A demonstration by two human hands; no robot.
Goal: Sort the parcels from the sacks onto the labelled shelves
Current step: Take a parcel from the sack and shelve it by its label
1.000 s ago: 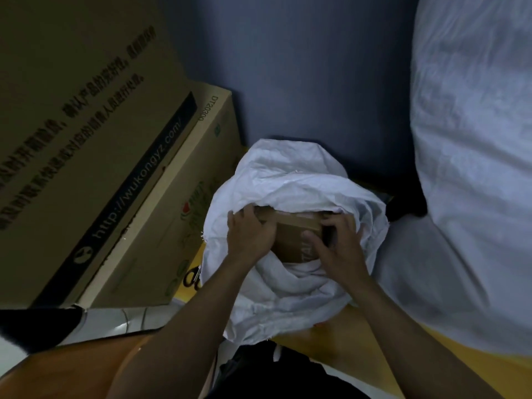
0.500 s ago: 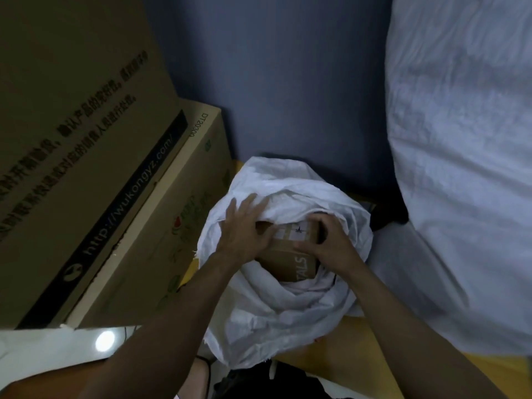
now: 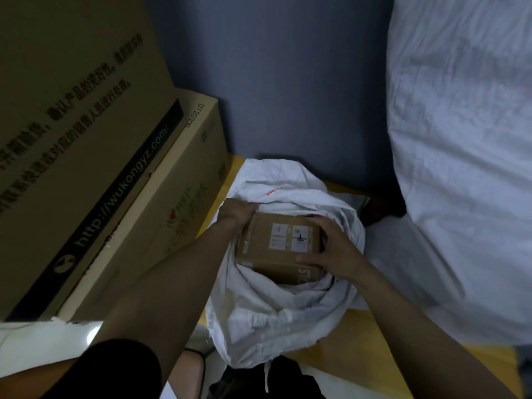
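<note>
The small brown cardboard parcel [image 3: 279,240] sits half buried in the crumpled white woven sack [image 3: 273,318], the print on its white label [image 3: 289,237] too small to read. Left of the left hand [image 3: 234,214], large printed cardboard cartons [image 3: 72,110] run off frame.

**Parcel** [image 3: 280,243], in the mouth of the open sack [image 3: 267,309]: brown cardboard with pale lettering on its near face. Its white label [image 3: 290,237] is quartered into four panels, one with a black star-like mark.
**Open sack:** white, creased, with a small red mark [image 3: 270,192] at its far rim.
**Right of it:** second sack [image 3: 460,168], white.
**Behind it:** wall [image 3: 288,82], blue-grey.
**Left of it:** upper carton [image 3: 72,96], tan with dark characters and a black band [image 3: 115,191] of pale lettering. The lower carton [image 3: 172,203] is paler tan with green and red print.
**Beneath it:** surface [image 3: 359,335], yellow.
</note>
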